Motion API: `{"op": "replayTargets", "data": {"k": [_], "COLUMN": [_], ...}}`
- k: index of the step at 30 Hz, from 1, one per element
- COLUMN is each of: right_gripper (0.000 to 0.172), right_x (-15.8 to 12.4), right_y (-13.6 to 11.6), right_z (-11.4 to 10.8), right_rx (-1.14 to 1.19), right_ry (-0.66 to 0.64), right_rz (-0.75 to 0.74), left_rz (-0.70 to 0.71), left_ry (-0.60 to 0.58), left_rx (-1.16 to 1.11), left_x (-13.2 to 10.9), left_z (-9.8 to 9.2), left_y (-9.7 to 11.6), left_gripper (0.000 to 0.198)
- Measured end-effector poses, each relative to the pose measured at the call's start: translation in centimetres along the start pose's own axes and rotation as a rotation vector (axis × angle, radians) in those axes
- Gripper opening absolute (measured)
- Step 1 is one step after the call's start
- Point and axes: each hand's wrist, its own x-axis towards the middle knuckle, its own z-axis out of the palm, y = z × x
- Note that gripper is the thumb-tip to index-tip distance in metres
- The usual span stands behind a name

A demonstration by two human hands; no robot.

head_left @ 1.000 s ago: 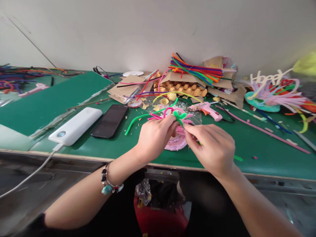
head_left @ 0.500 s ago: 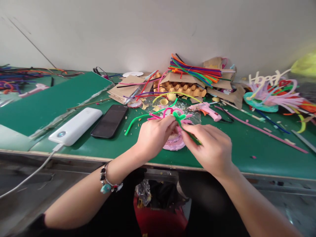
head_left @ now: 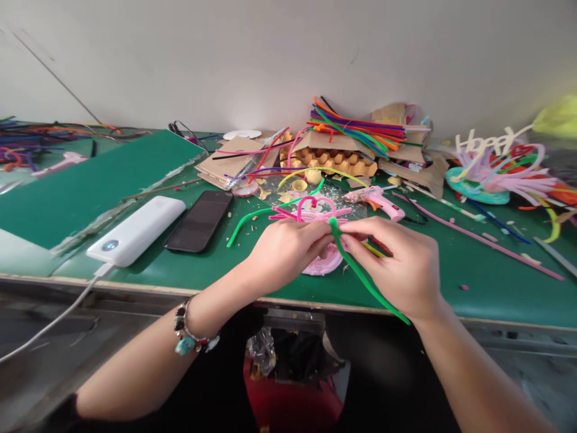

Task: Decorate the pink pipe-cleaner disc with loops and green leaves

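Both hands meet at a green pipe cleaner [head_left: 367,279], whose bent top shows between my fingertips and whose long tail slants down to the right. My left hand [head_left: 286,249] pinches it from one side, and my right hand [head_left: 396,255] pinches it from the other. Right behind the fingers, partly hidden, lies a round pink pipe-cleaner piece [head_left: 323,264] with a heart-shaped pink loop on top. A second green pipe cleaner [head_left: 256,215] lies curved on the table to the left of it.
A white power bank [head_left: 137,231] and a black phone [head_left: 199,221] lie at left. Beyond my hands are a pink glue gun [head_left: 378,201], an egg carton [head_left: 333,161] and a bundle of coloured pipe cleaners [head_left: 356,127]. A decorated pipe-cleaner piece [head_left: 478,189] stands at right.
My hands have shifted slightly right. The looped green shape between the fingers now shows only a narrow bent end, and its long tail has come into view below my right hand.
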Motion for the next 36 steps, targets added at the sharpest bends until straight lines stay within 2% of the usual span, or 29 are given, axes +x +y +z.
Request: {"op": "replayTargets", "data": {"k": [6, 13, 22, 27, 30, 33, 36], "right_gripper": [0.013, 0.011, 0.011, 0.012, 0.014, 0.024, 0.024], "right_x": [0.11, 0.04, 0.01, 0.01, -0.12, -0.27, -0.33], "right_y": [0.23, 0.40, 0.51, 0.43, 0.43, 0.47, 0.38], "right_z": [0.04, 0.14, 0.03, 0.03, 0.04, 0.03, 0.14], "right_rx": [-0.023, -0.102, -0.160, -0.140, -0.023, 0.129, 0.144], "right_ry": [0.003, 0.006, 0.014, -0.001, 0.019, -0.027, -0.115], "right_rz": [-0.050, -0.118, -0.191, -0.190, -0.035, 0.152, 0.169], "left_rz": [-0.007, -0.022, 0.101, 0.186, 0.095, -0.077, -0.174], "left_ry": [-0.026, 0.054, 0.188, 0.213, 0.211, 0.184, 0.153], "left_rx": [0.018, 0.084, 0.249, 0.355, 0.308, 0.108, -0.105], "left_x": [0.04, -0.15, -0.39, -0.42, -0.37, -0.23, -0.05], "left_z": [0.04, 0.36, 0.42, 0.07, -0.02, -0.12, -0.27], "left_y": [0.02, -0.22, -0.79, -0.64, -0.52, -0.43, -0.29], "left_gripper": [0.026, 0.028, 0.035, 0.025, 0.032, 0.032, 0.028]}}
